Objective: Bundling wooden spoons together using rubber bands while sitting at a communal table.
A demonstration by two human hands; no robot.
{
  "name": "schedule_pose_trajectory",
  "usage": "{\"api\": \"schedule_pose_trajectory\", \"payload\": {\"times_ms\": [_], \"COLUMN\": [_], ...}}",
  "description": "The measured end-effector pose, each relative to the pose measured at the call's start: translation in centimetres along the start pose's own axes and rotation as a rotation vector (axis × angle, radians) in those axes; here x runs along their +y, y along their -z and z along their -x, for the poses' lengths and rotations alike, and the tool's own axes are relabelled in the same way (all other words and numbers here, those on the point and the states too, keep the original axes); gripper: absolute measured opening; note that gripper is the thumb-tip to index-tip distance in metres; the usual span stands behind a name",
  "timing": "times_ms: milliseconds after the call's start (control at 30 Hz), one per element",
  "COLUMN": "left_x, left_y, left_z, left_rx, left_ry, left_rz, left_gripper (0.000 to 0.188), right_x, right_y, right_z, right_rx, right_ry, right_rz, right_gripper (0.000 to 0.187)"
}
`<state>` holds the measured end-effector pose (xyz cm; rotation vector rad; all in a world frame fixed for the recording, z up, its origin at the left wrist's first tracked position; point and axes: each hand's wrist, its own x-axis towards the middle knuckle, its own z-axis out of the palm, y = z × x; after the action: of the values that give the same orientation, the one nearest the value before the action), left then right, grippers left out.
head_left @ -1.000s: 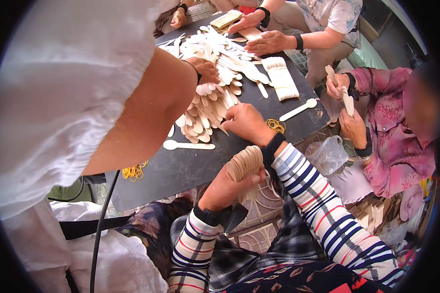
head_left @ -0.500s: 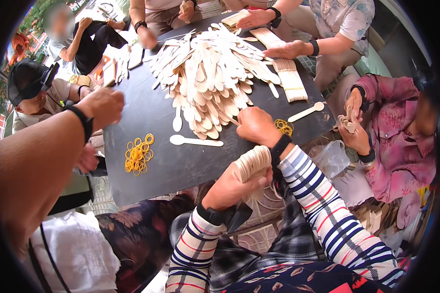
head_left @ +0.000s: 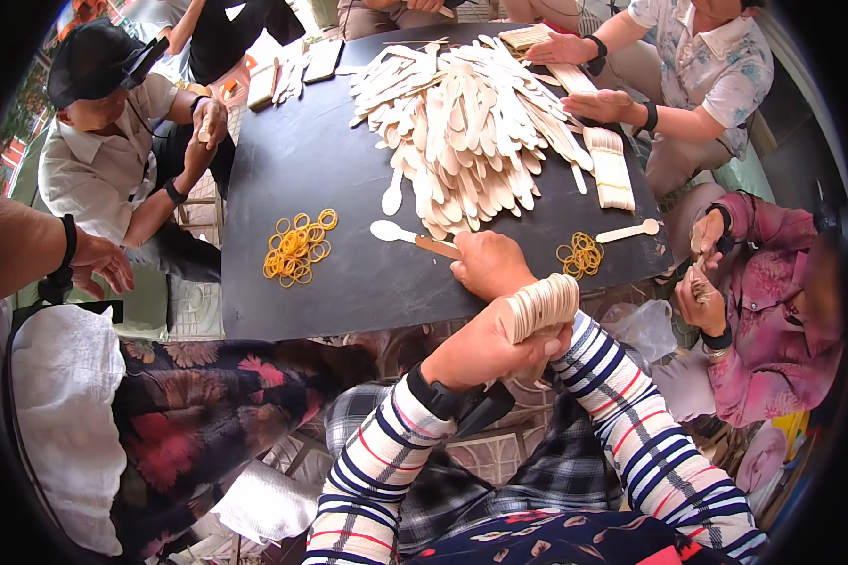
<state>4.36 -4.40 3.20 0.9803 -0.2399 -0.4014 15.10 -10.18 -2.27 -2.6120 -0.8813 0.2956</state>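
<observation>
My left hand [head_left: 476, 347] is closed round a thick stack of pale wooden spoons [head_left: 541, 309], their rounded ends fanned upward. Just beyond it, at the table's near side, my right hand [head_left: 492, 266] pinches a flat brownish strip [head_left: 437, 247] that looks like a shaded spoon handle. The strip's far end meets a single wooden spoon [head_left: 386, 231] on the tabletop; whether they are one piece I cannot tell. A large heap of loose wooden spoons [head_left: 471, 132] lies behind my right hand.
Yellow rubber bands lie in a left pile [head_left: 297, 250] and a right pile [head_left: 580, 255] on the black table [head_left: 273, 179]. Another spoon [head_left: 627, 232] and a banded bundle [head_left: 610, 169] lie at right. Co-workers' hands [head_left: 598, 105] surround the table, some holding spoons.
My right hand has moved from the heap's front edge to the single spoon. At the left, a neighbour's arm has drawn back from over the table. The whole view has shifted.
</observation>
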Motion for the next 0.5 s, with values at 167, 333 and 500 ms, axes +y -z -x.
{"api": "schedule_pose_trajectory", "payload": {"times_ms": [167,333,500], "left_x": [0.3,1.6,2.2], "left_y": [0.6,0.8,0.1], "left_z": [1.1,1.6,2.4], "left_rx": [0.053,-0.063,-0.136], "left_ry": [-0.053,-0.121,-0.283], "left_rz": [0.041,-0.009,0.116], "left_gripper": [0.047,0.041,0.033], "right_x": [-0.6,4.0,2.1], "right_y": [-0.2,-2.9,-8.5], "right_z": [-0.5,0.9,3.4], "right_rx": [-0.015,-0.006,-0.311], "right_ry": [-0.035,0.266,0.033], "right_rz": [0.019,-0.620,-0.889], "right_gripper": [0.014,0.011,0.006]}}
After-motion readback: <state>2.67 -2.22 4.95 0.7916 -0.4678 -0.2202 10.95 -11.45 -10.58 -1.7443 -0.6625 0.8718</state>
